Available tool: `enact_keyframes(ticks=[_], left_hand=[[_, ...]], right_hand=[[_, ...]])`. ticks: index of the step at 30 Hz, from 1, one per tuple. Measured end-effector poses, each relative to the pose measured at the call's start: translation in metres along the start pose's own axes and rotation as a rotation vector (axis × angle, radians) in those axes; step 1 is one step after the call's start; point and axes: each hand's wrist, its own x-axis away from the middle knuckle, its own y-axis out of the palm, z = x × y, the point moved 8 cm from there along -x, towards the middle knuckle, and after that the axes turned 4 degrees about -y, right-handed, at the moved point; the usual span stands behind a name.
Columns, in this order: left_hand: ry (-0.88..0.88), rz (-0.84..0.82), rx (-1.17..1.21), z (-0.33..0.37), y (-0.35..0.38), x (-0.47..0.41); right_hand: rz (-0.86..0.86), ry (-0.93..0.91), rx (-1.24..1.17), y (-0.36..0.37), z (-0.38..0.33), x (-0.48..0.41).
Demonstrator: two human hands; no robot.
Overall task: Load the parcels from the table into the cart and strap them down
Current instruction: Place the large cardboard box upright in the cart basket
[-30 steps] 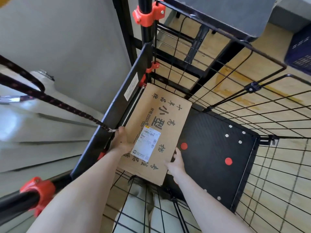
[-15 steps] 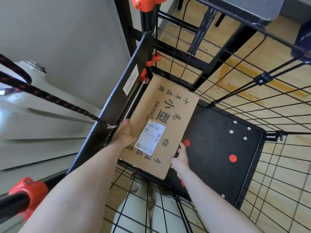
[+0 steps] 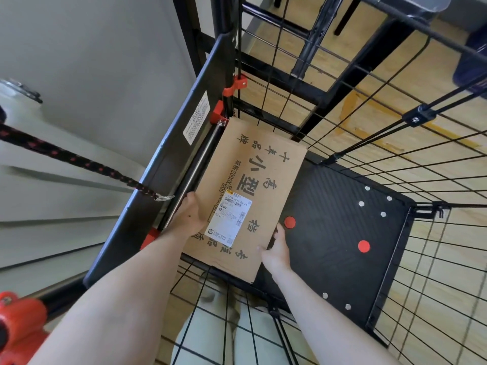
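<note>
While I watch through the head camera, both hands hold one parcel (image 3: 250,196) low inside the cart (image 3: 395,159). It is a flat brown cardboard box printed with large black characters, and it carries a white shipping label (image 3: 230,219) near its close end. It lies lengthwise along the left side of the black deck (image 3: 340,206), just beside the cart's black side panel (image 3: 168,159), with its far end close to the wire wall at the back. Its near corner reaches out past the deck's close edge. I cannot tell whether its underside sits on the deck or hangs just above it.

The left hand (image 3: 188,219) grips the box's left long edge beside the label, with the fingers curled over that edge and mostly hidden. The right hand (image 3: 276,248) grips the right long edge near the close corner, thumb on top and fingers tucked underneath.

Two red dots (image 3: 290,222) (image 3: 364,246) mark the bare part of the deck to the right of the box, among several small silver bolt heads. A black bungee cord (image 3: 79,160) with red flecks runs taut from the left, and its metal hook (image 3: 164,198) catches the side panel's edge just beyond the left hand. A white sticker (image 3: 197,117) sits higher on that panel. A red clamp (image 3: 18,320) shows at the lower left, and a wooden floor (image 3: 382,83) lies beyond the wire mesh.
</note>
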Motion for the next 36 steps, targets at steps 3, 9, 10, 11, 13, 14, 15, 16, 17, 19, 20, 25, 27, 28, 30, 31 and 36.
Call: enact_keyframes(ticks=[3, 9, 10, 11, 13, 14, 15, 16, 17, 19, 20, 25, 27, 28, 30, 31, 36], left_hand=[[-0.004, 0.031, -0.048, 0.003, 0.002, 0.002], [0.023, 0.142, -0.139, 0.020, -0.008, 0.023], [0.039, 0.150, -0.145, 0.023, -0.011, 0.029], [0.055, 0.150, -0.147, 0.027, -0.013, 0.036], [0.131, 0.137, -0.147, 0.039, -0.018, 0.051], [0.182, 0.143, -0.141, 0.047, -0.022, 0.059], [0.216, 0.159, -0.126, 0.055, -0.027, 0.069], [0.230, 0.176, -0.106, 0.063, -0.035, 0.081], [0.237, 0.190, -0.095, 0.070, -0.042, 0.092], [0.257, 0.229, -0.074, 0.083, -0.057, 0.116], [0.269, 0.245, -0.062, 0.088, -0.063, 0.128], [0.321, 0.298, -0.007, 0.108, -0.090, 0.192], [0.313, 0.324, 0.032, 0.113, -0.099, 0.218], [0.303, 0.343, 0.066, 0.115, -0.104, 0.232], [0.285, 0.395, 0.186, 0.118, -0.115, 0.262], [0.277, 0.427, 0.266, 0.120, -0.120, 0.277], [0.283, 0.573, 0.500, 0.131, -0.139, 0.354]], right_hand=[[-0.020, 0.009, 0.047, -0.001, -0.002, -0.002], [-0.034, 0.007, 0.199, -0.016, -0.023, 0.007], [-0.035, -0.011, 0.219, -0.021, -0.030, 0.011], [-0.033, -0.043, 0.239, -0.027, -0.039, 0.016], [-0.020, -0.116, 0.259, -0.039, -0.058, 0.028], [-0.014, -0.146, 0.262, -0.044, -0.066, 0.034], [-0.017, -0.174, 0.268, -0.049, -0.074, 0.041], [-0.027, -0.200, 0.278, -0.054, -0.083, 0.050], [-0.036, -0.225, 0.294, -0.058, -0.091, 0.057], [-0.030, -0.283, 0.326, -0.069, -0.107, 0.072], [-0.020, -0.322, 0.337, -0.076, -0.117, 0.082], [-0.038, -0.435, 0.355, -0.105, -0.153, 0.129], [-0.062, -0.457, 0.359, -0.114, -0.164, 0.146], [-0.070, -0.468, 0.366, -0.119, -0.170, 0.154], [-0.089, -0.477, 0.368, -0.128, -0.181, 0.170], [-0.099, -0.490, 0.360, -0.132, -0.188, 0.179], [-0.133, -0.670, 0.351, -0.148, -0.234, 0.235]])
